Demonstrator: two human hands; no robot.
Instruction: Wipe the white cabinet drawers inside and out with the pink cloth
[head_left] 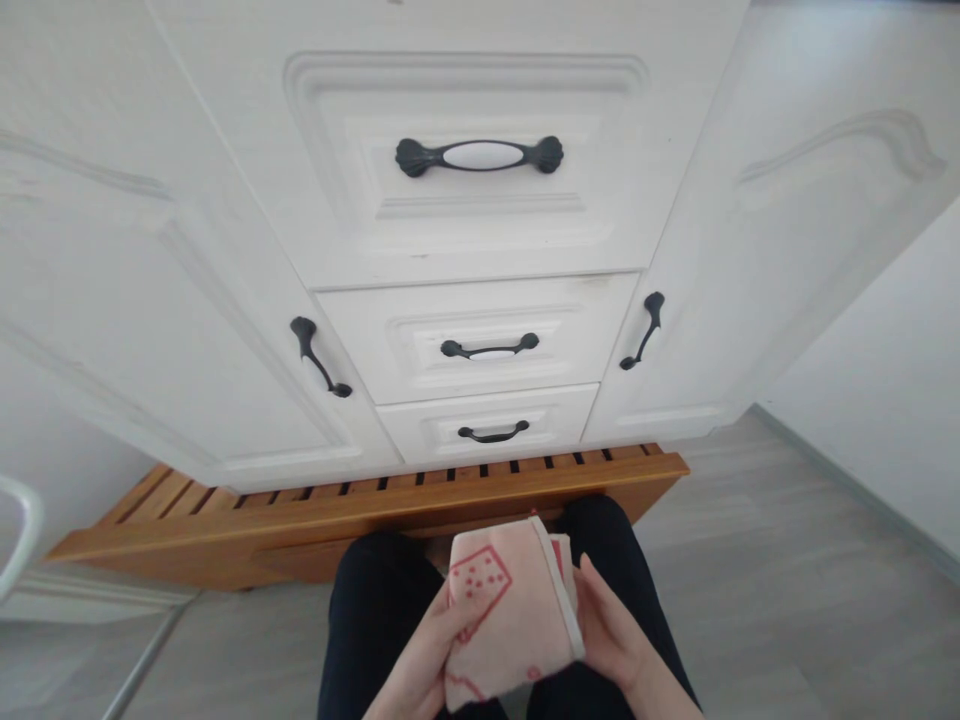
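A folded pink towel (510,620) with red line patterns and dots is held above my lap, its pale hem running down the right side. My left hand (435,640) grips it from the left, thumb lying over the front and the other fingers hidden beneath. At the right edge, my right hand (604,625) holds the towel with its thumb pointing up; its fingertips are out of sight behind the folds. A smaller folded part with red on it (561,555) shows between the hem and my right hand.
A slatted wooden bench (360,515) stands just beyond my knees. Behind it rises a white cabinet with three drawers, the top one with a dark handle (480,156), and a door on each side. A white curved tube (26,530) is at far left. Grey floor (765,570) extends right.
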